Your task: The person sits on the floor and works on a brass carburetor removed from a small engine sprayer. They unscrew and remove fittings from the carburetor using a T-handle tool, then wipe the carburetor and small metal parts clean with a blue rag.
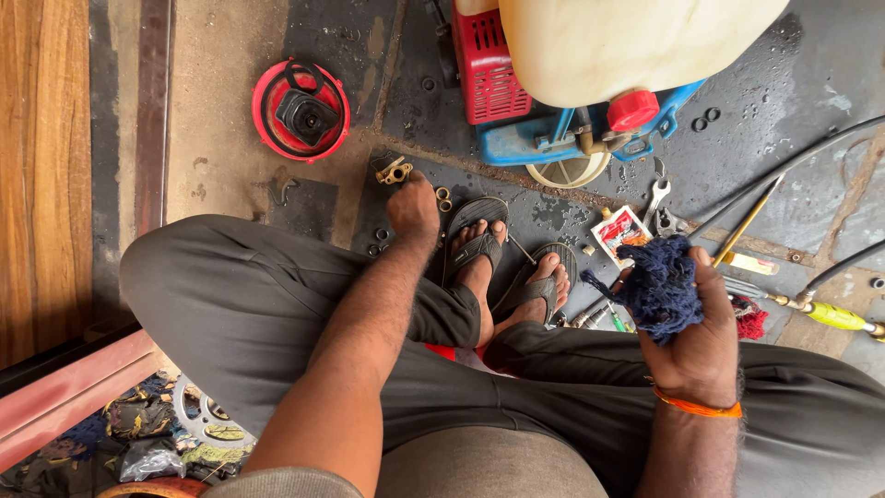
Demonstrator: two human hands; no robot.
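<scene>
My knees, then my hands over the floor [230, 175].
My right hand [701, 341] grips a blue rag [659, 286]; left hand [412, 210], fingers curled, reaches the brass fitting [394, 171] — I should pinch it squarely.

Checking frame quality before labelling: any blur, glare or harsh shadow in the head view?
Head view: soft, even light, no hard shadows; mild sheen on the wet floor; left hand, brass fitting and right hand gripping the blue rag all sharp; edges slightly wide-angle stretched.

Left hand [412, 210] reaches brass fitting [394, 171]; right hand [696, 346] grips blue rag [659, 288].
</scene>
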